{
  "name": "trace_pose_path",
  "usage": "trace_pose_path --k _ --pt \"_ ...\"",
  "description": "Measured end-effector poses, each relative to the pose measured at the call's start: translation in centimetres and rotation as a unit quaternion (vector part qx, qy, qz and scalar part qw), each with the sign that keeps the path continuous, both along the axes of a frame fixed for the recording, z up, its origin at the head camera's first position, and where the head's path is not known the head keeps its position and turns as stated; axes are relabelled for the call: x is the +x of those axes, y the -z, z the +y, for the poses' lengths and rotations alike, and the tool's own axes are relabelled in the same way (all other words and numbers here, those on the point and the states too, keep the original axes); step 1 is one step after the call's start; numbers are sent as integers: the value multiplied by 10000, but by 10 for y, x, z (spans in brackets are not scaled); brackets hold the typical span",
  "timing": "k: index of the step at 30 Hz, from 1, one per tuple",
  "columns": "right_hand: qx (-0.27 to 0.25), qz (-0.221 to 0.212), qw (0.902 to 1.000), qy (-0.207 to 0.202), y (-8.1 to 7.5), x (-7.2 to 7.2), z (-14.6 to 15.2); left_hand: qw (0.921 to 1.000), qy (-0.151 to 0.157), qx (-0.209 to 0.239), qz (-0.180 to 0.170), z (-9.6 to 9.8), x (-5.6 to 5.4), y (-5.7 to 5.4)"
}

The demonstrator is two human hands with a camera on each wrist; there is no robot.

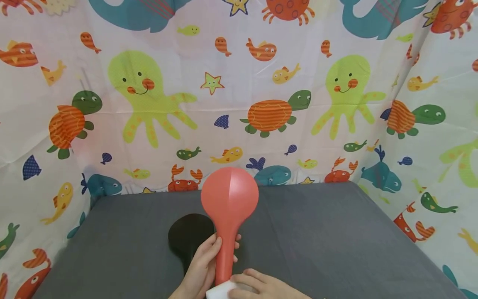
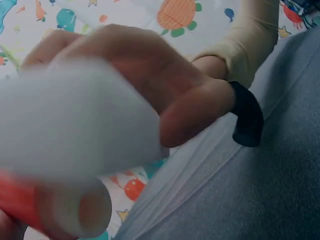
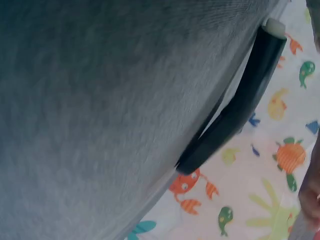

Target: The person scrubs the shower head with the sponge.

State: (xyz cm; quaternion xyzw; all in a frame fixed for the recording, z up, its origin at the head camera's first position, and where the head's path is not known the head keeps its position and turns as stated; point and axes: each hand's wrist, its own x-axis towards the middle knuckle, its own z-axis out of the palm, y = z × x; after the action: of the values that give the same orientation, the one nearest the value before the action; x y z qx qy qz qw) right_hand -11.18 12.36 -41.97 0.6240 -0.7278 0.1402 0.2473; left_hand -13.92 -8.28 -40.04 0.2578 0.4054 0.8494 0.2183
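In the head view my left hand (image 1: pixel 199 265) grips the long handle of a red round-headed paddle (image 1: pixel 229 195), its head pointing up and away. My right hand (image 1: pixel 263 286) holds a white block (image 1: pixel 222 290) against the lower handle. Seen closer in the left wrist view, the blurred white block (image 2: pixel 75 120) sits under the curled fingers of the right hand (image 2: pixel 145 75); below it is the pale, hollow-looking end of the red handle (image 2: pixel 92 210). A black paddle of similar shape (image 1: pixel 186 234) lies on the table, left of my left hand, its handle partly hidden.
The grey cloth-covered table (image 1: pixel 317 232) extends to both sides of the hands. White curtains (image 1: pixel 231 141) printed with sea animals enclose it at the back and sides. In the right wrist view, the black paddle (image 3: pixel 235 110) shows edge-on with a pale handle end.
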Motion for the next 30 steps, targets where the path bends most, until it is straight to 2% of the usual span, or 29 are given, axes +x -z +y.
trace_pose_path --k 2,4,6,7,8,10,12,14,17,20,22,24,27,30 --pt "-210 328 9992 51 -1 -5 -1 9999 -73 -105 42 0 0 0" --pt "-939 685 9931 181 -6 -13 -4 9997 -64 -72 204 0 0 1" --pt "-1778 964 9781 495 -13 -22 -9 9992 -20 29 393 1 0 1" --pt "-2112 1229 9669 730 -17 -25 -11 9988 -3 68 493 1 0 2" --pt "-2386 1201 9596 886 -20 -28 -13 9983 -10 87 575 1 0 1" --pt "-2669 874 9539 1055 -24 -28 -16 9979 -62 58 639 1 0 1" --pt "-2698 602 9563 953 -23 -25 -16 9980 -170 -59 606 0 0 0" --pt "-2532 307 9649 633 -18 -18 -15 9979 -392 -263 452 -1 -1 -2" --pt "-1825 -5 9832 62 -7 -8 -7 9960 -664 -525 280 -5 -2 -5" --pt "-1185 -25 9928 -168 0 -4 0 9946 -727 -707 242 -8 -2 -8" --pt "-1279 294 9912 -147 -2 -9 -1 9945 -686 -707 368 -8 -2 -8" --pt "-1799 624 9817 76 -9 -18 -6 9945 -631 -664 506 -6 0 -7" --pt "-2749 938 9540 744 -25 -30 -13 9950 -503 -506 704 -3 2 -5" --pt "-3156 711 9360 1383 -35 -33 -15 9950 -430 -426 795 -1 3 -4"
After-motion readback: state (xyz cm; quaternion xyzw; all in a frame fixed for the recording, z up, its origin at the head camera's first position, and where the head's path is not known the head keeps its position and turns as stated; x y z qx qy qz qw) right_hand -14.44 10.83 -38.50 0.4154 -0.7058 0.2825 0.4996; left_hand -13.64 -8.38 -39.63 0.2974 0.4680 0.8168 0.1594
